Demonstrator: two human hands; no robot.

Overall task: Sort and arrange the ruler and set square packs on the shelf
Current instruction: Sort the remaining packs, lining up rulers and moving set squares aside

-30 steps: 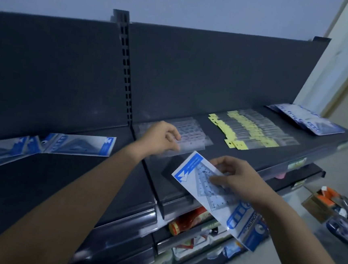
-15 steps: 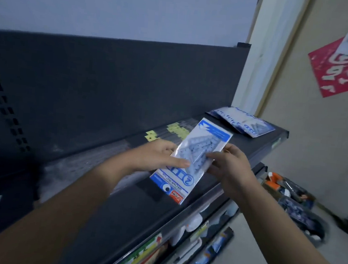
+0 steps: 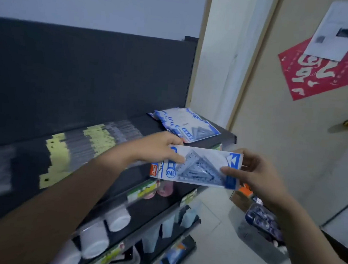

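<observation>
You held the white-and-blue plastic set square pack [image 3: 199, 165] between both hands, lengthwise and nearly level, in the air just in front of the front edge of the dark grey metal top shelf [image 3: 230, 138], close to its right end. Your left hand [image 3: 157, 147] pinched the pack's left part, thumb on the printed face and fingers behind it. Your right hand [image 3: 253, 172] pinched the right end the same way, its thumb lying across the clear window over the blue triangles. The red-and-blue label end pointed left.

On the shelf behind the pack, at the far right end, lay a loose, overlapping pile of similar blue-and-white set square packs [image 3: 190, 122]. To the left of that pile lay a fanned row of clear ruler packs with pale yellow header cards [image 3: 96, 142], blurred, so you could not count them.

On a lower shelf stood white cylindrical tubs [image 3: 117, 217]. To the right was a beige door [image 3: 294, 142] with a red poster [image 3: 325, 75] and a white paper sheet [image 3: 342, 28] overlapping its top.
</observation>
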